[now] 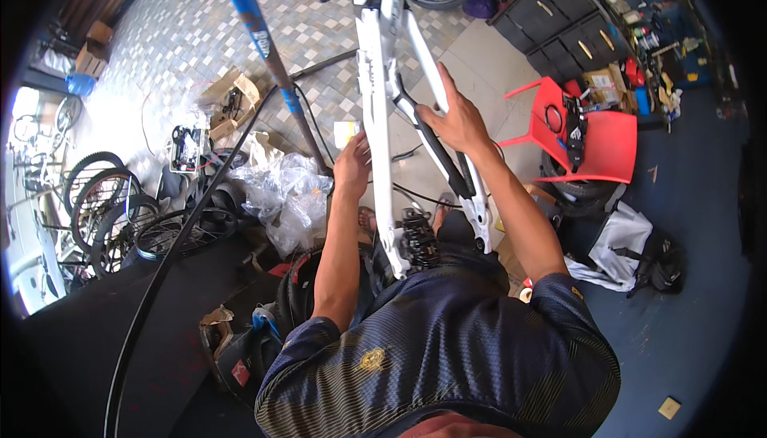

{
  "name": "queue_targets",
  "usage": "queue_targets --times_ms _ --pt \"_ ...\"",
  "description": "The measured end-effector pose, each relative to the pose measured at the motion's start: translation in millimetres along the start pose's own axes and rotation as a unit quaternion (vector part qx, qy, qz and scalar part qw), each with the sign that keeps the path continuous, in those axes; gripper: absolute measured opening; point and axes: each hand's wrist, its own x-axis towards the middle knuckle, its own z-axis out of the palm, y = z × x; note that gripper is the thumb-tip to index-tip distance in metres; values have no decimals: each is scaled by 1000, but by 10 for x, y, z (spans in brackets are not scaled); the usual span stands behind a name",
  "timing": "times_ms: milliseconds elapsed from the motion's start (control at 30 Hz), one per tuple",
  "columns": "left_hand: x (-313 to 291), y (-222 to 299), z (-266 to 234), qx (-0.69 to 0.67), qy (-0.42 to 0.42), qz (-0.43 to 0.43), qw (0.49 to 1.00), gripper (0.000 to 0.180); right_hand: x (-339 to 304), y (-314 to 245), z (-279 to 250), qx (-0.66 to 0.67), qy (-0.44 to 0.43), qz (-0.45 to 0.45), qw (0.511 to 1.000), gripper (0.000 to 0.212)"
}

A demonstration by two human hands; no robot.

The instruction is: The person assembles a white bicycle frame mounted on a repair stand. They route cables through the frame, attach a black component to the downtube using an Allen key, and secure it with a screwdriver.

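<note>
A white bicycle frame with black parts stands upright before me, its rear end toward my body. At its left side my left hand is closed against the white tube, the fingertips partly hidden behind it. On the right my right hand grips the other rear arm, thumb across the black strut and fingers stretched along the white tube. A black derailleur hangs at the frame's lower end, close to my shirt. Both white rear ends sit apart, with no wheel between them.
A blue stand pole rises at the left, with a black hose running past. Clear plastic wrap, an open carton and several wheels lie left. At right stand a red chair, black drawers and a grey-black bag.
</note>
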Motion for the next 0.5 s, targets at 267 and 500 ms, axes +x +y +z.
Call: queue_targets --times_ms 267,500 --pt "-376 -523 -572 55 81 35 995 44 17 445 -67 138 -3 -73 988 86" --pt "-1065 -586 -795 310 152 304 888 37 -201 1164 -267 410 -221 21 885 39"
